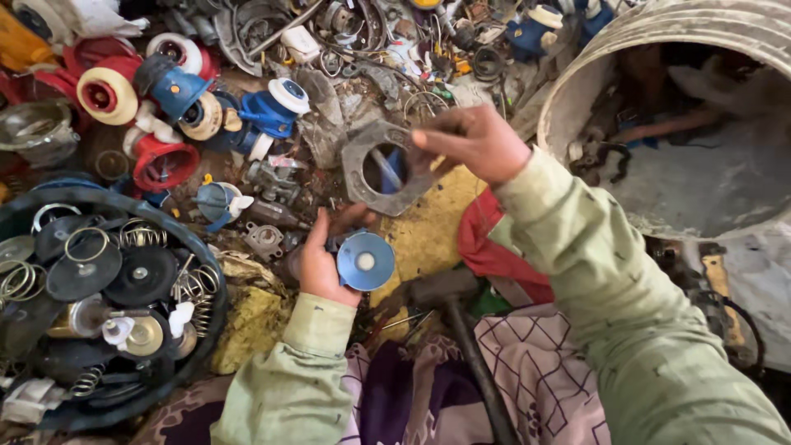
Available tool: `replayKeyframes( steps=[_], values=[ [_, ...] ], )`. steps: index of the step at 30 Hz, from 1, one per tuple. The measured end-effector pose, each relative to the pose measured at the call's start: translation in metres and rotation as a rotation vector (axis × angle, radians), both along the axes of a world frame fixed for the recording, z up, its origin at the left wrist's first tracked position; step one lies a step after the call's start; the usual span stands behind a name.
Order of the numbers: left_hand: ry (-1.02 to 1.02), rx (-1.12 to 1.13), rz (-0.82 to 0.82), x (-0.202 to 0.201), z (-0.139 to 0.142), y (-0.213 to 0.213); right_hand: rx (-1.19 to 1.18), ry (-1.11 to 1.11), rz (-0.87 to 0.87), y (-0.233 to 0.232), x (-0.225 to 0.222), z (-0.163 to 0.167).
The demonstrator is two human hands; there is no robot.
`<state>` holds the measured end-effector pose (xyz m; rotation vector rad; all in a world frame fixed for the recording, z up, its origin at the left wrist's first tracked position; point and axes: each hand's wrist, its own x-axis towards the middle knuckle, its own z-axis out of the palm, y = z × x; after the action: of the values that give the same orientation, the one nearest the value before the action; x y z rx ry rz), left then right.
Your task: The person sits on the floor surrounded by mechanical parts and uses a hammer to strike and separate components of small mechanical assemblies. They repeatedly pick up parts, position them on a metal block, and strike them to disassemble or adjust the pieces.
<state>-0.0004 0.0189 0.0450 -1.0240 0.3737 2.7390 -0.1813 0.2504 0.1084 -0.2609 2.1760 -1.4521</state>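
Observation:
My left hand grips a small part with a round blue disc face and a pale centre, low in the middle of the view. Just above it, my right hand pinches a flat grey metal plate with a large round hole, holding it tilted over the cluttered floor. Both arms wear pale green sleeves. The plate hangs a little above and to the right of the blue disc, apart from it.
A dark round tub at the left holds black rubber discs, springs and rings. Red, blue and white valve parts lie at the top left. A large grey bucket stands at the right. A hammer lies by my lap.

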Motion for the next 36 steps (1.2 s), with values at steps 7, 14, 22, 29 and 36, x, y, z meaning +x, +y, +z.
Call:
replayKeyframes(
  steps=[7, 14, 22, 29, 36],
  values=[
    [0.115, 0.073, -0.030, 0.006, 0.008, -0.008, 0.583, 0.694, -0.222, 0.019, -0.119, -0.110],
    [-0.006, 0.111, -0.010, -0.009, -0.011, -0.010, 0.838, 0.613, -0.153, 0.005, -0.165, -0.158],
    [-0.056, 0.050, -0.008, -0.008, -0.019, -0.004, 0.935, 0.620, -0.088, 0.000, -0.168, -0.150],
    [-0.056, 0.051, 0.017, -0.010, -0.015, -0.004, -0.201, 0.216, -0.621, 0.031, -0.184, -0.175],
    [-0.065, 0.051, 0.003, -0.010, -0.022, 0.001, 0.994, 0.422, 0.133, 0.024, -0.196, -0.175]
  ],
)
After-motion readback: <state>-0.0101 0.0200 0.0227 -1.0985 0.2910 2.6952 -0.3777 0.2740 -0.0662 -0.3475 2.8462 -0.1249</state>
